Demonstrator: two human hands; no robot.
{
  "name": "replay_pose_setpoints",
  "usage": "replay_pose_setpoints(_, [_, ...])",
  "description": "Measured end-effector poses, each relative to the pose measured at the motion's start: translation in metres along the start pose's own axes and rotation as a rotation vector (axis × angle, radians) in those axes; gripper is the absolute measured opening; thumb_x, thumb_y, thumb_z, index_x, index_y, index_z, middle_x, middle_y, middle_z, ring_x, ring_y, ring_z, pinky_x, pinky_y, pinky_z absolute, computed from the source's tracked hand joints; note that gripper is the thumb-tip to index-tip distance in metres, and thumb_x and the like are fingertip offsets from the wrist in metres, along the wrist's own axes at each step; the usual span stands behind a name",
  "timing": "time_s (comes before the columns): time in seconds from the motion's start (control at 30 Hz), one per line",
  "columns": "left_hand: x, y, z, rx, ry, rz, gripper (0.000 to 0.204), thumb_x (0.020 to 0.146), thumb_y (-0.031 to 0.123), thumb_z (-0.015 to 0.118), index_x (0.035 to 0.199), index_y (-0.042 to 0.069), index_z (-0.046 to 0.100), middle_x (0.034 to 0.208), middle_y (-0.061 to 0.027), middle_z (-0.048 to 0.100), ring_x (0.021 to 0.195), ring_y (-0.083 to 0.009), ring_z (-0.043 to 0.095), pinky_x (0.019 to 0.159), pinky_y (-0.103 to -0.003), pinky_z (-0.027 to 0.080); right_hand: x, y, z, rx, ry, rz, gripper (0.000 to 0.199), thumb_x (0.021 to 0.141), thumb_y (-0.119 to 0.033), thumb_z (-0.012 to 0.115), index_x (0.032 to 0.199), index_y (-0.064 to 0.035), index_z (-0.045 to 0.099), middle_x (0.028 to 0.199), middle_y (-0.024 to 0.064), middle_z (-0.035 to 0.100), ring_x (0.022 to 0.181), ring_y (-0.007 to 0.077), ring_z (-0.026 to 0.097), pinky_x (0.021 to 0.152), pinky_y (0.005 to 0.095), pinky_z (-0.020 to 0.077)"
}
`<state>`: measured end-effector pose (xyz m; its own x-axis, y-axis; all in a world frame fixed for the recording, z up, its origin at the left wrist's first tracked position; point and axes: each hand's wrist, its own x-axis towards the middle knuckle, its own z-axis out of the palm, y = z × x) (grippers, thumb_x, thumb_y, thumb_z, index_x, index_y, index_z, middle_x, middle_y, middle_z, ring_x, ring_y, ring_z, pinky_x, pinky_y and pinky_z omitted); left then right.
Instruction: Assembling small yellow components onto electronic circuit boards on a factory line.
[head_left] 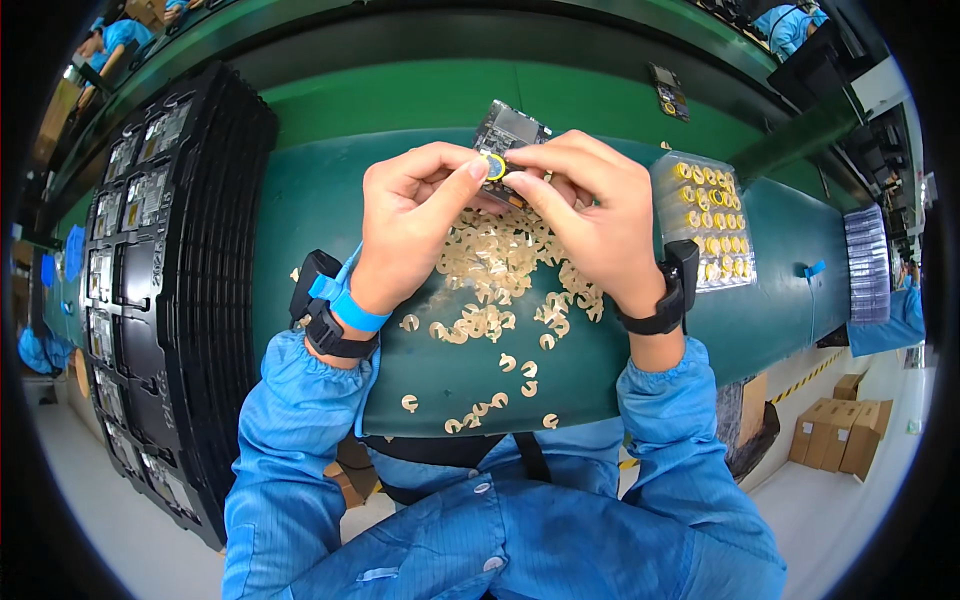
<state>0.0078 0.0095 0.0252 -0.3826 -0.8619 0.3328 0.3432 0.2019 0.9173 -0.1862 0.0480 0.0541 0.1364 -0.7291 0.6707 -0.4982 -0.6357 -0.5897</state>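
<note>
My left hand [420, 210] and my right hand [592, 205] meet over the table, thumbs and fingers pinched at opposite sides of a small round coin cell [495, 167] with a yellow rim. Right behind it is a dark circuit board [512, 124] with a grey rectangular part, partly hidden by my fingers. Whether the cell touches the board, I cannot tell. Beneath my hands lies a heap of beige C-shaped pieces [490, 260], with several scattered toward the table's near edge.
On the right sits a clear tray [705, 215] of yellow-rimmed coin cells. Tall stacked black trays [185, 300] holding boards stand on the left. Another board [668, 92] lies at the far side. Stacked clear trays [867, 265] and cardboard boxes [840, 435] are farther right.
</note>
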Motion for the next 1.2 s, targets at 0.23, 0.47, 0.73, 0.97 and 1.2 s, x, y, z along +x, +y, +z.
replay_pose_setpoints(0.23, [-0.003, -0.004, 0.002, 0.052, -0.018, 0.016, 0.018, 0.102, 0.005, 0.063, 0.109, -0.01, 0.069, 0.099, -0.0112, 0.074, 0.089, -0.0159, 0.071, 0.081, -0.03, 0.062, -0.006, 0.003, 0.008, 0.297, -0.026, 0.319, 0.01, 0.091, -0.004, 0.076, 0.098, 0.0026, 0.074, 0.082, 0.0014, 0.066, 0.061, 0.0024, 0.044, 0.054, 0.0211, 0.0354])
replay_pose_setpoints(0.47, [-0.001, -0.006, 0.006, -0.067, 0.032, -0.035, 0.043, 0.104, 0.003, 0.056, 0.144, -0.011, 0.048, 0.123, -0.019, 0.069, 0.11, -0.0215, 0.069, 0.093, -0.036, 0.061, -0.003, -0.002, 0.002, 0.501, 0.088, 0.491, 0.007, 0.096, -0.002, 0.07, 0.096, 0.0045, 0.071, 0.084, 0.001, 0.071, 0.072, 0.0005, 0.061, 0.06, 0.0167, 0.0446])
replay_pose_setpoints(0.73, [0.002, -0.007, 0.003, -0.235, -0.047, -0.134, 0.038, 0.107, 0.009, 0.051, 0.14, -0.011, 0.052, 0.128, -0.0221, 0.067, 0.115, -0.0269, 0.069, 0.099, -0.04, 0.059, -0.008, 0.004, 0.015, 0.282, 0.067, 0.375, 0.009, 0.09, -0.004, 0.073, 0.089, 0.0049, 0.072, 0.07, 0.002, 0.06, 0.058, 0.0029, 0.047, 0.052, 0.0228, 0.0345])
replay_pose_setpoints(0.97, [0.001, -0.011, 0.001, -0.176, -0.044, -0.114, 0.037, 0.108, 0.009, 0.051, 0.139, -0.01, 0.054, 0.129, -0.0218, 0.067, 0.115, -0.0269, 0.068, 0.099, -0.041, 0.059, -0.006, -0.002, 0.01, 0.205, -0.049, 0.478, 0.01, 0.097, -0.003, 0.071, 0.099, 0.0063, 0.072, 0.085, 0.0013, 0.071, 0.073, 0.0021, 0.061, 0.064, 0.0176, 0.0468])
replay_pose_setpoints(1.2, [0.0, -0.011, 0.001, -0.17, -0.041, -0.127, 0.037, 0.108, 0.009, 0.05, 0.139, -0.011, 0.054, 0.128, -0.0213, 0.067, 0.114, -0.0266, 0.069, 0.098, -0.041, 0.06, -0.008, 0.005, 0.014, 0.195, 0.002, 0.373, 0.01, 0.092, -0.004, 0.073, 0.096, 0.005, 0.074, 0.074, 0.0024, 0.065, 0.065, 0.0029, 0.055, 0.058, 0.0208, 0.0426])
